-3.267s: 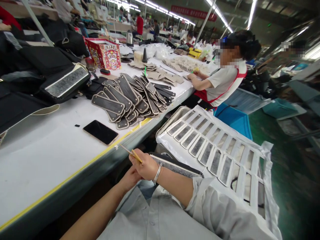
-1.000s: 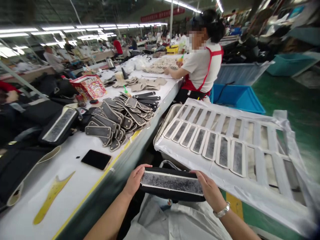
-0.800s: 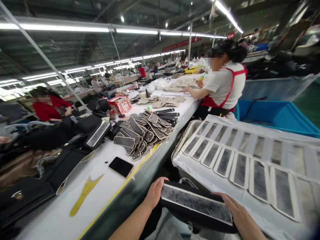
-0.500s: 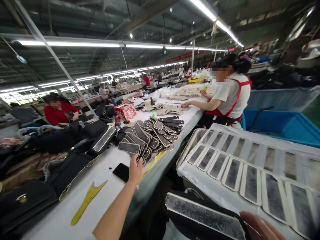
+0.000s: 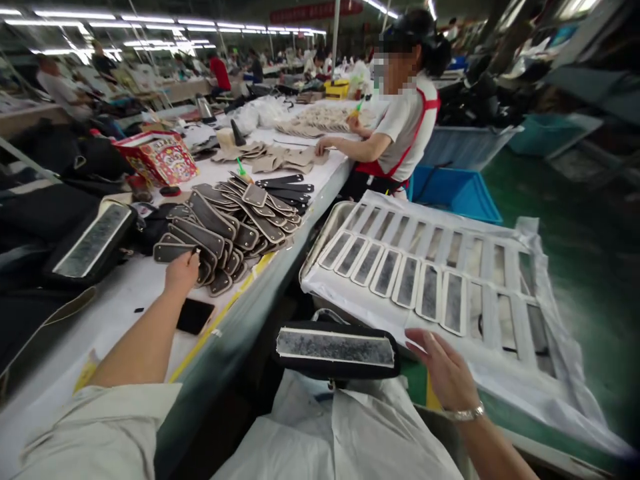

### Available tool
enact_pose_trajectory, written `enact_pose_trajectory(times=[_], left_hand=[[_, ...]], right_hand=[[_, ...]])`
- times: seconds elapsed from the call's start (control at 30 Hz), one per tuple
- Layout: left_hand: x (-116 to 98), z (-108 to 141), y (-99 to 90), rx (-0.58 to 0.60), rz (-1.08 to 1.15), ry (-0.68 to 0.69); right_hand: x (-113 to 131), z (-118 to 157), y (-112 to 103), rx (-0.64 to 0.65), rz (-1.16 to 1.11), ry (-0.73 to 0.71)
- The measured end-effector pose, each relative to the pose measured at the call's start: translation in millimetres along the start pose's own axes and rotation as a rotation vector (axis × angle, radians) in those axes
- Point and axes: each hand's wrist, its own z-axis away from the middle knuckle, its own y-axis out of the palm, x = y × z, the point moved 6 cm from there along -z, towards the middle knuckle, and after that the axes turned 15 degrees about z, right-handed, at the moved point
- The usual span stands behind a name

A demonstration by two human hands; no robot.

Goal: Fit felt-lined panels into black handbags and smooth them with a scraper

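Note:
My left hand is at the near edge of a pile of dark grey leather panels with pale edges and metal studs. Its fingers are closed on the end of one leather panel. A black bag lies across my lap, its long side bearing a grey, rough strip framed in white. Beside the bag's right end is my right hand, open with fingers stretched out and holding nothing. Whether its fingertips touch the bag I cannot tell.
A phone lies by my left forearm. On the right, a cloth-covered rack carries a row of white-edged strips. Black bags crowd the left. A co-worker works across the table, near a blue bin.
The view has swung right and down, bringing the bag on my lap fully into sight. My right hand now shows open beside the bag; my left hand stays at the leather pile.

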Motion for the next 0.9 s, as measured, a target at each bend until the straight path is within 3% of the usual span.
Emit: enact_pose_trajectory(times=[0.17, 0.27, 0.37, 0.43, 0.5, 0.57, 0.63, 0.7, 0.8, 0.9], left_hand=[[3.6, 30.3, -85.4, -0.474, 0.029, -0.099], [-3.1, 63.4, -131.0, -0.712, 0.382, -0.063], [-28.7, 107.3, -143.6, -0.739, 0.838, 0.029], [-52.7, 139.2, -126.3, -0.564, 1.011, 0.015], [-69.2, 175.6, -92.0, -0.346, 1.154, -0.111], [-73.3, 215.6, -50.9, -0.158, 1.229, -0.329], [-72.5, 252.8, -14.7, 0.055, 1.104, -0.487], [-69.2, 280.1, 6.8, 0.134, 1.024, -0.528], [-65.6, 301.0, 27.5, 0.179, 0.997, -0.558], [-68.3, 304.6, 50.9, 0.362, 1.074, -0.656]], right_hand=[[18.3, 8.0, -6.5, -0.056, 0.176, -0.141], [43.7, 20.0, -11.8, -0.144, 0.458, -0.347], [71.3, 38.1, -5.2, -0.180, 0.562, -0.609], [83.6, 47.2, 6.7, -0.100, 0.493, -0.688], [89.5, 51.5, 23.7, 0.080, 0.388, -0.646], [88.4, 54.6, 42.6, 0.335, 0.298, -0.501], [81.3, 61.2, 56.7, 0.593, 0.265, -0.313], [71.9, 69.4, 59.3, 0.757, 0.308, -0.166], [53.9, 78.2, 51.0, 0.890, 0.437, -0.007], [38.4, 76.0, 42.0, 0.900, 0.520, 0.128]])
